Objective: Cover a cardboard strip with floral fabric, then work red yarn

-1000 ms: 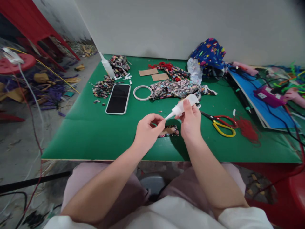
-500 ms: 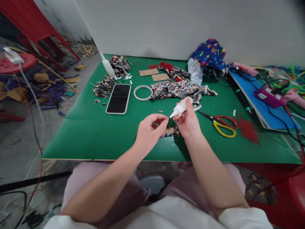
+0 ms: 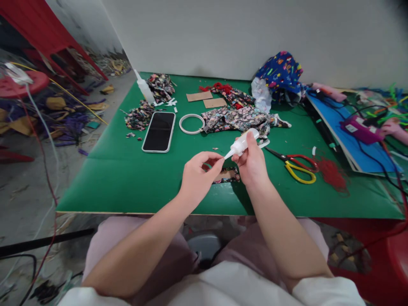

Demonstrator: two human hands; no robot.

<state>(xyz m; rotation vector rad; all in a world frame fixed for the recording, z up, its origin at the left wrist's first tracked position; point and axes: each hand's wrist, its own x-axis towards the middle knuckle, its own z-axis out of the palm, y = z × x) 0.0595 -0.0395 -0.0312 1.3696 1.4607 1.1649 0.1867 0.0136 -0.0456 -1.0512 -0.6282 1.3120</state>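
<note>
My right hand (image 3: 250, 163) is wrapped around a white glue bottle (image 3: 244, 142), tilted so its thin nozzle points down and left. At the nozzle's tip, the thumb and forefinger of my left hand (image 3: 202, 172) are pinched together. Anything between those fingertips is too small to make out. Below my hands, a floral fabric strip with a brown card piece (image 3: 227, 174) on it lies on the green table (image 3: 127, 182). My left hand partly covers that strip.
A phone (image 3: 159, 132), a white tape ring (image 3: 180, 124) and floral fabric (image 3: 236, 120) lie ahead. Scissors (image 3: 299, 170) and red threads (image 3: 333, 173) are to the right, near a blue folder (image 3: 360, 144). A second glue bottle (image 3: 145, 90) stands tilted at the back left.
The bottle's nozzle has moved slightly left and down, and its tip now meets my left fingertips. A small dark gap showed there before. Other things have stayed put.
</note>
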